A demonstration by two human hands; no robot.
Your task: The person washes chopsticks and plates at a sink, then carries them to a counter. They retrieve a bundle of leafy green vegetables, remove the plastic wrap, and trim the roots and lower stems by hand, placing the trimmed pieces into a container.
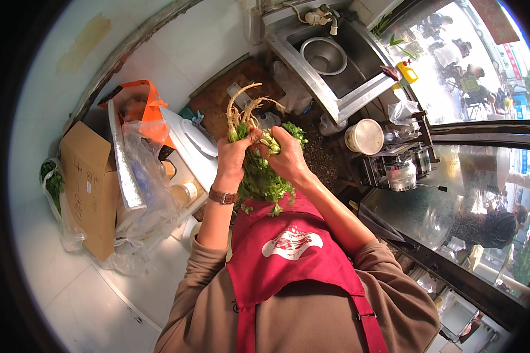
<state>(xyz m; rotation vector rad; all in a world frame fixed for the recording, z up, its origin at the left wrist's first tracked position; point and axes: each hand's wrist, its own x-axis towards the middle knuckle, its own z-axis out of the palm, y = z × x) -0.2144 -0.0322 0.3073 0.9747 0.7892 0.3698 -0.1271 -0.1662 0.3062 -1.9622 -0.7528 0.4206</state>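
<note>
My left hand (233, 159), with a brown watch strap at its wrist, grips the stems of a leafy herb bunch (263, 176) that looks like coriander. Long pale roots (236, 108) stick up past the fingers, away from me. Close beside it, my right hand (288, 155) is closed around another clump of pale stems (270, 142). Green leaves hang below both hands, in front of my red apron (282, 273). Whether the two clumps are joined cannot be seen, as the fingers cover the stems.
Beyond my hands lies a brown board (214, 103) with a cleaver-like blade. A steel sink (366, 88) holds a metal bowl (323, 56). At right stand a lidded white tub (364, 137) and glass window. Cardboard box (90, 189) and plastic bags (148, 176) crowd the left.
</note>
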